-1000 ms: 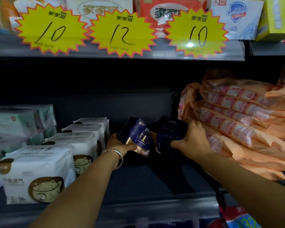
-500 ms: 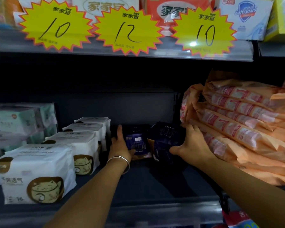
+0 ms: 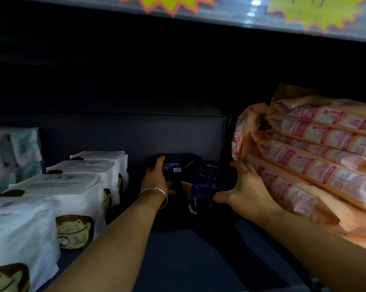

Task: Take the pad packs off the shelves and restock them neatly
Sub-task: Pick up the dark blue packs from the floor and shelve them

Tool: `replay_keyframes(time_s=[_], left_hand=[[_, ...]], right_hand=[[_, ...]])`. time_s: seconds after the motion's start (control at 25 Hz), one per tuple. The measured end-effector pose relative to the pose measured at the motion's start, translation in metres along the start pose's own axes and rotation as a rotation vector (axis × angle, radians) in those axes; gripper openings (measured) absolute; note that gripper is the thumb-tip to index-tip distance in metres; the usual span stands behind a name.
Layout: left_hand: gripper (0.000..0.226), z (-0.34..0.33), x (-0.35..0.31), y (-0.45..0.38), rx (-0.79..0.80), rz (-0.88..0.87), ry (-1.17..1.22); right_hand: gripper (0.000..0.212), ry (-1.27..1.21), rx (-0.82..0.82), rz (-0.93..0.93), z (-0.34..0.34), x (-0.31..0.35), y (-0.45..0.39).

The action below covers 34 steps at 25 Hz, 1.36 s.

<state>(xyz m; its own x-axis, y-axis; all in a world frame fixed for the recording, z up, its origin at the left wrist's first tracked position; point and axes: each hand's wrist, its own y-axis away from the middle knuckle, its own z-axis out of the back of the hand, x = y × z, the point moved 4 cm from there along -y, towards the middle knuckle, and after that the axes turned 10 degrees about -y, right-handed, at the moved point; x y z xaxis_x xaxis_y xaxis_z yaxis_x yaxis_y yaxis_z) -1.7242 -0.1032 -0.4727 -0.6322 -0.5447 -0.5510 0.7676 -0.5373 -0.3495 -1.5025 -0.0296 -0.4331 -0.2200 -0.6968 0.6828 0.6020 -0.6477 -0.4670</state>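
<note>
Head view: both hands, left hand (image 3: 156, 178) and right hand (image 3: 244, 189), grip dark pad packs (image 3: 211, 175) at 12 o'clock on the shelf (image 3: 177, 260), likely to line them up.

Your left hand (image 3: 156, 178), a thin silver bangle (image 3: 156, 193) at its wrist, reaches forward with fingers curled; your right hand (image 3: 244, 189) reaches beside it, thumb spread wide.
</note>
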Motion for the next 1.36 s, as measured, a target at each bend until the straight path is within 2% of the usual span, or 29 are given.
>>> replay_keyframes(time_s=[0.12, 0.28, 0.4, 0.48, 0.56, 0.6, 0.64, 0.68, 0.76, 0.8, 0.92, 1.08, 1.2, 1.28, 1.36], left_hand=[[0.088, -0.006, 0.002, -0.016, 0.033, 0.003, -0.030], [0.079, -0.010, -0.004, -0.020, 0.021, -0.024, -0.050], [0.090, -0.008, -0.003, -0.015, 0.103, 0.067, 0.155], [0.095, -0.004, -0.002, -0.007, 0.083, 0.086, 0.065], [0.080, 0.006, -0.006, 0.002, -0.081, 0.011, -0.085], [0.065, 0.011, -0.009, 0.006, -0.166, -0.042, -0.037], [0.049, 0.016, -0.012, 0.011, -0.172, -0.066, 0.077], [0.040, 0.021, -0.013, 0.016, -0.123, -0.059, 0.221], [0.052, 0.032, -0.015, 0.035, 0.082, 0.037, 0.495], [0.056, 0.038, -0.017, 0.050, 0.193, 0.099, 0.617], [0.064, 0.051, -0.026, 0.090, 0.489, 0.131, 0.815], [0.045, 0.074, -0.040, 0.120, 0.521, 0.089, 0.932], [0.046, 0.086, -0.038, 0.129, 0.530, 0.056, 0.885], [0.051, 0.091, -0.031, 0.132, 0.536, 0.087, 0.844], [0.055, 0.095, -0.025, 0.131, 0.498, 0.134, 0.770]], right_hand=[[0.088, -0.040, 0.008, -0.005, -0.004, -0.003, -0.006], [0.092, -0.066, -0.012, -0.022, -0.005, -0.008, -0.009], [0.092, -0.076, -0.008, -0.044, -0.006, -0.007, -0.008], [0.091, -0.082, 0.001, -0.038, -0.005, -0.004, -0.005], [0.088, -0.097, 0.018, -0.027, -0.003, 0.000, 0.001], [0.087, -0.113, 0.030, -0.020, -0.002, 0.003, 0.004], [0.085, -0.150, 0.035, -0.030, 0.000, 0.005, 0.009], [0.080, -0.224, 0.031, -0.051, 0.001, 0.007, 0.012], [0.055, -0.491, -0.021, -0.124, 0.004, 0.010, 0.016], [0.050, -0.625, -0.052, -0.183, 0.003, 0.010, 0.019], [0.065, -0.897, -0.097, -0.361, -0.001, 0.015, 0.029], [0.049, -1.077, -0.019, -0.457, -0.005, 0.029, 0.045], [0.047, -1.144, 0.029, -0.479, -0.004, 0.034, 0.051], [0.049, -1.095, 0.028, -0.434, -0.005, 0.039, 0.051], [0.052, -0.861, -0.018, -0.286, 0.000, 0.045, 0.050]])
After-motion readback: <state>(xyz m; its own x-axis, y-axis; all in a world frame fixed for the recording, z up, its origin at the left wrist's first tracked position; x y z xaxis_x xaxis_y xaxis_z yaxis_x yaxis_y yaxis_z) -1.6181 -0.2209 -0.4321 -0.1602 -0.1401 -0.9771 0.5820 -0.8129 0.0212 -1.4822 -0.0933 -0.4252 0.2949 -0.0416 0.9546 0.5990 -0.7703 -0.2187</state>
